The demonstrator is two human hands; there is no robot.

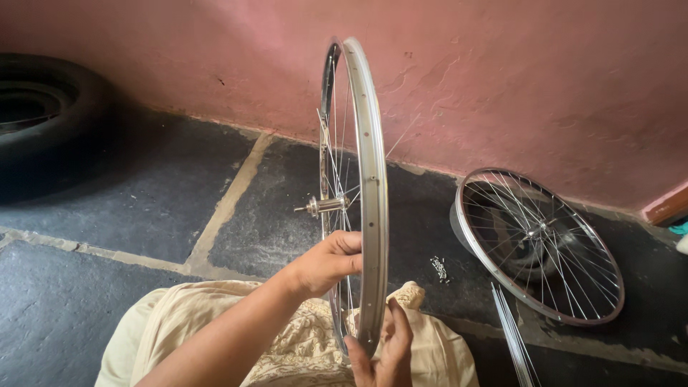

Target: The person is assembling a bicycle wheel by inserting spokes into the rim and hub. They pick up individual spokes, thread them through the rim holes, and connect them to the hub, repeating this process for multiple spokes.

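Rim: you hold the rim upright, edge-on to you, its lower end over your lap and its top against the pink wall.
Left hand: your left hand reaches in from the left and its fingers curl against the rim's inner side among the spokes; whether they pinch a spoke or only steady the rim, you cannot tell from here.
Right hand: your right hand cups the rim's lower end from beneath, fingers partly closed around the metal, thumb side up.
Hub: the hub sits in the middle of the rim, its axle pointing left.
Done so far: by the look of it, spokes already run from hub to rim in the upper half, so lacing is under way.
Left to do: the lower part near your hands looks thinner in spokes, and how many holes stay bare is hard to make out at this angle.
Loose spokes: a bundle lies on the floor to your right, unused.
Small parts: a little heap lies on the stone floor just right of the rim.
Second wheel: a fully spoked wheel leans near the wall, well apart.
Tyre: a tyre lies at far left.
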